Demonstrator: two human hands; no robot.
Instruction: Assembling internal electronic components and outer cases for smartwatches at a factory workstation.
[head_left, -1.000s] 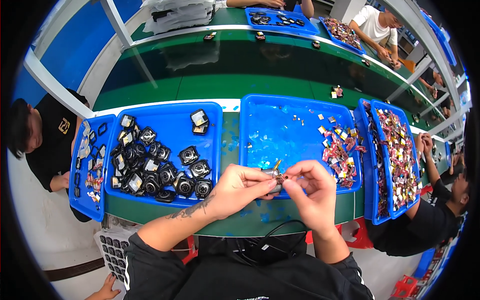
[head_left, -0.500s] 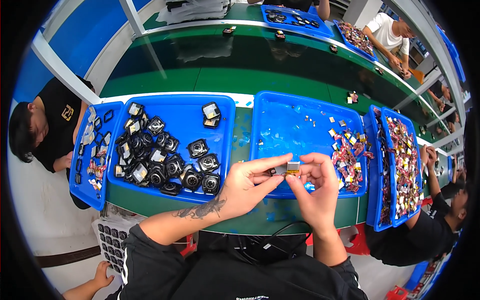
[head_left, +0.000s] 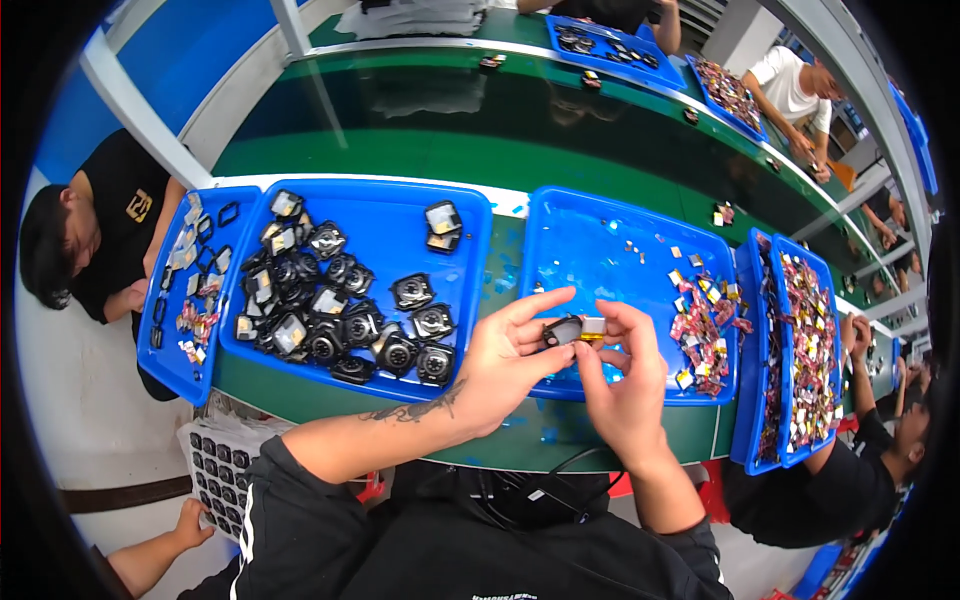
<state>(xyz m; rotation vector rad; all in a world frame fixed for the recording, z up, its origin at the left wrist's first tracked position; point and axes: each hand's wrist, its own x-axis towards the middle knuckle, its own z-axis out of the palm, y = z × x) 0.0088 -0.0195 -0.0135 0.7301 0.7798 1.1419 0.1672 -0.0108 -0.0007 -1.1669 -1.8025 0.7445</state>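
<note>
Above the near edge of a blue tray (head_left: pixel 625 200), my left hand (head_left: pixel 505 355) grips a small black watch case (head_left: pixel 564 331) between thumb and fingers. Its hollow side is partly visible. Close against the case, my right hand (head_left: pixel 628 385) pinches a small silver battery (head_left: pixel 593 326) with a yellow edge. Whether the battery is still joined to the case I cannot tell. Reddish circuit pieces (head_left: pixel 705 335) with small batteries lie in the tray's right part. Left of my hands, another blue tray (head_left: pixel 420 190) holds many black watch cases (head_left: pixel 325 340).
Two blue trays of circuit pieces (head_left: pixel 808 350) stand at the right. A narrower blue tray (head_left: pixel 172 385) sits far left beside a seated person. Beyond the trays runs a green belt (head_left: pixel 420 140) with scattered parts. Below left, a hand (head_left: pixel 190 525) touches a tray of cases (head_left: pixel 222 480).
The watch case has tilted so more of its hollow inside shows. My hands stay close together, with the fingers slightly shifted. The whole view has swung a little to the left.
</note>
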